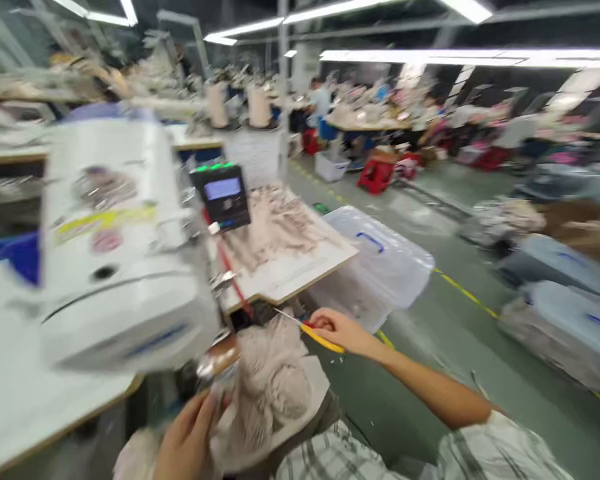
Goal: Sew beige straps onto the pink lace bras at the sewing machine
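My right hand is closed around a yellow-handled thread snipper, its thin blade pointing left towards the table edge. My left hand rests at the bottom of the view on a bundle of beige fabric lying in my lap, fingers pressed to the cloth. A white sewing machine fills the left side, just above my left hand. The picture is smeared by motion.
A black control panel stands behind the machine. Beige cut pieces lie on the table extension. A clear plastic bin sits on the floor to the right. More bins and other workers' tables line the aisle.
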{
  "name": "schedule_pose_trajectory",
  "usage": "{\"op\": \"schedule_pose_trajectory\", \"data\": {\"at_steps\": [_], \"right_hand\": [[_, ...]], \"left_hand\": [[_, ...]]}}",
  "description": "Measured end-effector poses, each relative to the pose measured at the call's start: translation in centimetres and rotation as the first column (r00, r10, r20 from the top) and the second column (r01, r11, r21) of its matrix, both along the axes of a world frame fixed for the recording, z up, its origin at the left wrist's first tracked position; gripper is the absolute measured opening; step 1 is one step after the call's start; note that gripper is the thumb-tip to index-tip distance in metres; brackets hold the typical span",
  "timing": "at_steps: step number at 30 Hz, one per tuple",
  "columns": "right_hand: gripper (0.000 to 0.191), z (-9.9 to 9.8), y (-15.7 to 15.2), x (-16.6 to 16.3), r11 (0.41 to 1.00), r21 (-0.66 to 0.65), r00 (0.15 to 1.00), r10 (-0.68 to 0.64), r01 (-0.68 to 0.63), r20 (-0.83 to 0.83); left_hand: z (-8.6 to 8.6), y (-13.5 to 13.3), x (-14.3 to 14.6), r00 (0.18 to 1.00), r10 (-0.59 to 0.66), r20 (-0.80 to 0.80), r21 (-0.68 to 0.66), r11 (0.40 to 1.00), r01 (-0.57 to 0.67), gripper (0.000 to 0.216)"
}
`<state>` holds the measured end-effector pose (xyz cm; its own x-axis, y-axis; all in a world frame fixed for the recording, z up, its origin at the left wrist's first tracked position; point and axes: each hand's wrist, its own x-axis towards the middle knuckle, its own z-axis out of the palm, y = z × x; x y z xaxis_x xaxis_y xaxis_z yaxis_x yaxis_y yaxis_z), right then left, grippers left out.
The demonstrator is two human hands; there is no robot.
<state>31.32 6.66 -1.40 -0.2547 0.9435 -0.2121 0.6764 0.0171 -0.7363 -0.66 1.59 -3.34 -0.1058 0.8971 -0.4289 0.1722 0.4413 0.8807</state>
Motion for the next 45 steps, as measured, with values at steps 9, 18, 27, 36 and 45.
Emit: {"op": "schedule_pose_trajectory", "data": {"at_steps": [9,18,27,36,45], "right_hand": [[0.03,-2.5,-4.8,-7.0,0.867,0.379,0.937,0.35,-0.322,-0.005],[0.027,-3.7,-3.2,-9.2,0.86,0.35,0.913,0.408,-0.372,-0.032],[0.036,-4.8,-4.8,-8.6,0.923,0.297,0.944,0.297,-0.245,-0.142],[0.036,-4.8,-3.8,-10.9,0.935,0.243,0.927,0.311,-0.259,-0.211],[0.03,-5.0,-4.1,-9.9,0.965,0.146,0.947,0.243,-0.216,-0.208]], "left_hand": [[1.0,-0.7,0.8,0.939,0.106,0.326,-0.007,0.994,-0.11,0.043],[0.8,-1.2,0.5,0.978,0.002,0.21,0.046,0.999,-0.012,0.022],[1.2,-1.0,-0.8,0.991,-0.052,0.124,0.069,0.997,0.044,0.038],[1.1,-0.5,-0.9,0.994,-0.109,0.013,0.079,0.991,0.108,0.033],[1.1,-0.4,-1.1,1.0,-0.017,0.016,0.078,0.997,0.016,0.034]]}}
